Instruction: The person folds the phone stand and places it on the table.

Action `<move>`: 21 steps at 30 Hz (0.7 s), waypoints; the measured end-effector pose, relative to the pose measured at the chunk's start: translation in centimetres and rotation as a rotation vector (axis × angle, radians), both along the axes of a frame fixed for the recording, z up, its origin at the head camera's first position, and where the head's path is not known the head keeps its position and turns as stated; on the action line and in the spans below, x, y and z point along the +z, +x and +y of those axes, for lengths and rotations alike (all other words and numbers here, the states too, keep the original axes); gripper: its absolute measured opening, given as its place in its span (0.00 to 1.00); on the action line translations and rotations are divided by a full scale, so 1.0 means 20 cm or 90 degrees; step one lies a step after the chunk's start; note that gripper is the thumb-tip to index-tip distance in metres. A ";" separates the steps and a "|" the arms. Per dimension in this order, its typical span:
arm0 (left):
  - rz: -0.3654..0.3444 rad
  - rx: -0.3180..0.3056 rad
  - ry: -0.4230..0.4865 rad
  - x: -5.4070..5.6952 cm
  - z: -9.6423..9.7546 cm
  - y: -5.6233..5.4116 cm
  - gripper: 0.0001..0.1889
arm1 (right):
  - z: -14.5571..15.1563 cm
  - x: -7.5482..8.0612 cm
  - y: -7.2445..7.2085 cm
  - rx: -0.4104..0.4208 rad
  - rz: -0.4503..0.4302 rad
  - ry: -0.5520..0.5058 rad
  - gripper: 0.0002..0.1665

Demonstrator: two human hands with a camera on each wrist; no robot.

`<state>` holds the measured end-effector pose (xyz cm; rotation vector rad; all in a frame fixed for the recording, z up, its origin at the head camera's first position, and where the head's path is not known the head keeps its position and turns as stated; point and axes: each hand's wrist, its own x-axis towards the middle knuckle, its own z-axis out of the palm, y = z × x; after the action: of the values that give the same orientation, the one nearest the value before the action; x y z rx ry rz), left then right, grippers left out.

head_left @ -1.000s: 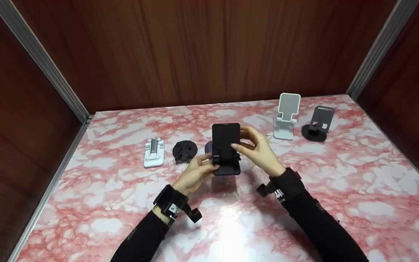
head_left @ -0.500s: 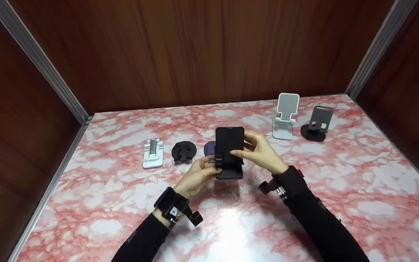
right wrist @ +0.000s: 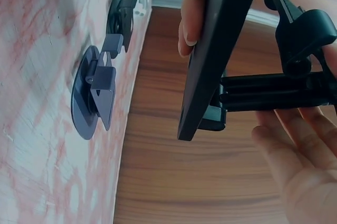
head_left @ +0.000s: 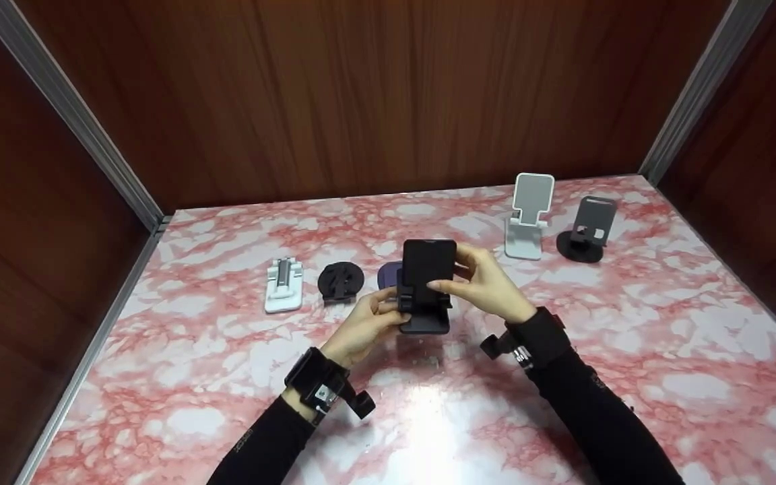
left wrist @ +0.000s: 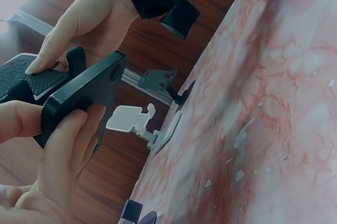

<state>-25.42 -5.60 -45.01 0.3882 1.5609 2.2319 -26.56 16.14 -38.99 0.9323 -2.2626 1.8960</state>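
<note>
Both hands hold a black phone stand (head_left: 428, 263) up over the middle of the table, its plate raised above its base (left wrist: 87, 89). The left hand (head_left: 362, 327) grips the base from the left, thumb on top; in the left wrist view its fingers curl round the edge. On the right, the right hand (head_left: 489, 284) pinches the plate, thumb on the textured pad (left wrist: 31, 74) and fingers behind. Between base and plate runs a double-barred arm (right wrist: 268, 91), seen in the right wrist view. A purple stand (head_left: 388, 275) is partly hidden behind the held one.
A folded white stand (head_left: 284, 286) and a folded black round-based stand (head_left: 341, 279) lie to the left. At the back right stand an unfolded white stand (head_left: 525, 239) and a dark grey one (head_left: 591, 222). Wooden panels (head_left: 388, 101) enclose the marbled table (head_left: 630, 350).
Both hands and the black phone stand have shifted slightly right and down in the head view. The grip looks the same, and the other stands stay in place.
</note>
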 end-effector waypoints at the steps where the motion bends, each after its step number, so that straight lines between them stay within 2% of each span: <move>1: 0.000 0.001 -0.001 0.00 0.00 0.00 0.31 | 0.00 -0.02 -0.01 0.000 0.005 -0.001 0.24; 5: 0.000 -0.004 -0.002 0.00 0.00 0.00 0.31 | 0.01 -0.07 -0.05 -0.015 0.030 0.002 0.24; 14: 0.006 -0.041 0.027 0.00 0.00 0.00 0.31 | 0.00 -0.08 -0.05 -0.073 0.093 0.015 0.23; 19: 0.013 -0.049 0.027 -0.01 0.01 0.00 0.32 | -0.02 -0.07 -0.04 -0.111 0.130 0.036 0.23; 21: 0.024 -0.054 0.018 -0.01 0.01 -0.01 0.32 | -0.03 -0.04 -0.01 -0.122 0.157 0.048 0.21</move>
<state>-25.53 -5.47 -45.21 0.4984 1.5042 2.1956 -26.71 15.55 -39.76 0.8666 -2.2012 1.5370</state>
